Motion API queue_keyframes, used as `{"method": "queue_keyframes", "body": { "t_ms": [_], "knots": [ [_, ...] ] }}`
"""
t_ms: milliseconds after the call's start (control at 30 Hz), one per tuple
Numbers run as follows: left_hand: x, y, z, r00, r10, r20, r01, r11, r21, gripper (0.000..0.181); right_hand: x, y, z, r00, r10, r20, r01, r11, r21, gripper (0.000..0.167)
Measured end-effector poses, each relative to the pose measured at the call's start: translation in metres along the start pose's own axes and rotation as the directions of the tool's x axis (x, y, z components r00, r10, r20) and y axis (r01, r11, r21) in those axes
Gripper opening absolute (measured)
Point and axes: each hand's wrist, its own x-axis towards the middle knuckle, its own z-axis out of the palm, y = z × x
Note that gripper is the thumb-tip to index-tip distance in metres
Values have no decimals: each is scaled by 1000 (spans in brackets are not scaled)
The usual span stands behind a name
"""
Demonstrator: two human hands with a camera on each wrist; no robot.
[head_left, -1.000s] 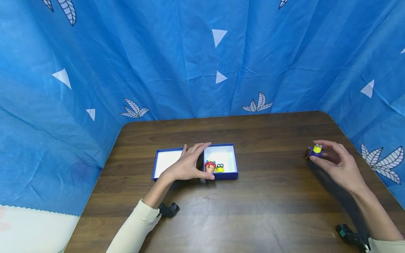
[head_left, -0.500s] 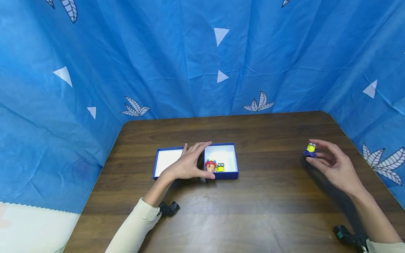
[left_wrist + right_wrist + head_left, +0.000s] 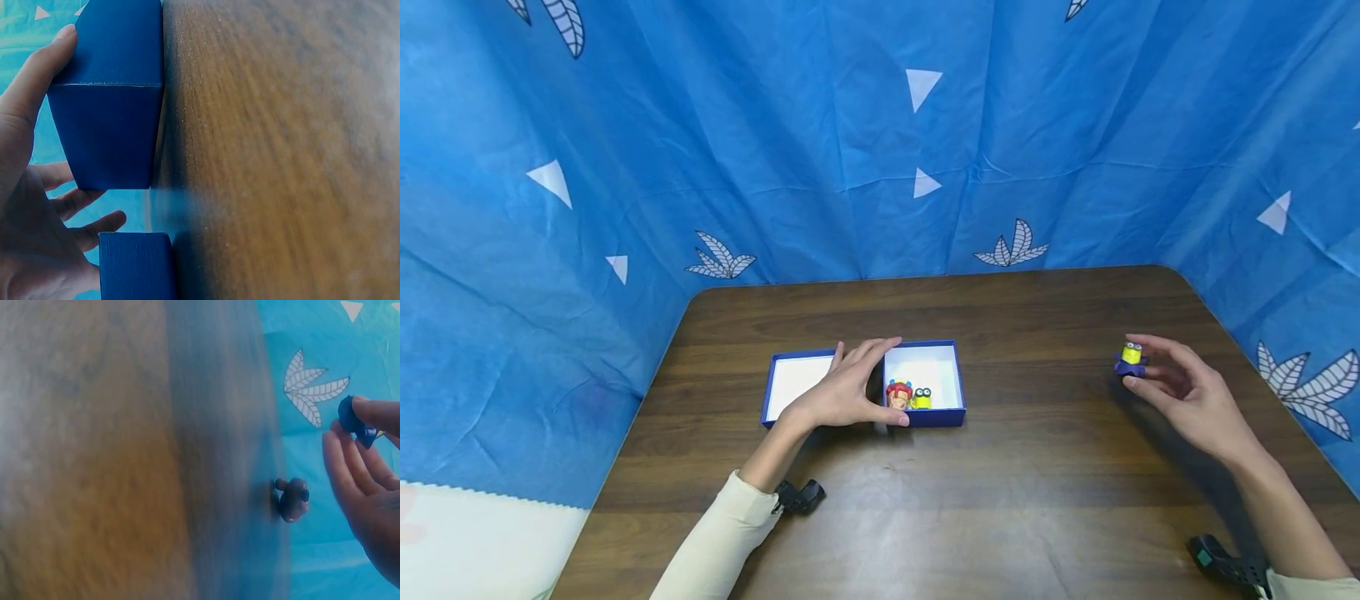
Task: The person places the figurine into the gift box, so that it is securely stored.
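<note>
The right hand [image 3: 1197,404] pinched a purple-and-yellow Minion figurine [image 3: 1131,356] above the right side of the wooden table [image 3: 1037,500]; a loosened fingertip hold could have dropped it. The left hand [image 3: 838,396] gripped the blue box [image 3: 936,419] across its end; inside stood a red-haired figurine [image 3: 898,394] and goggled figurine [image 3: 922,398].

Bench [image 3: 1022,500]: dark wood-grain top, rounded far corners. Blue box [image 3: 936,419], white interior: set open side up. Shallow blue-rimmed tray [image 3: 793,383]: flat, just left of box, gap between. Small brown figure [image 3: 293,503]: well right of box.
</note>
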Motion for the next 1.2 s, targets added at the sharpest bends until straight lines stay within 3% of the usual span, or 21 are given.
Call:
{"method": "queue_keyframes", "body": {
  "t_ms": [467,767,1200],
  "knots": [
    [0,0,-1,1000,1,-3,-1,1000,6,120,6,-6,15,999,-24,38,24,1000,16,64],
    [0,-2,0,1000,5,-4,-5,1000,-1,121,10,-20,30,994,-29,108,23,998,59,60],
    [0,0,0,1000,6,-4,-6,1000,3,122,14,-44,52,987,-53,151,40,995,89,59]
  ]
}}
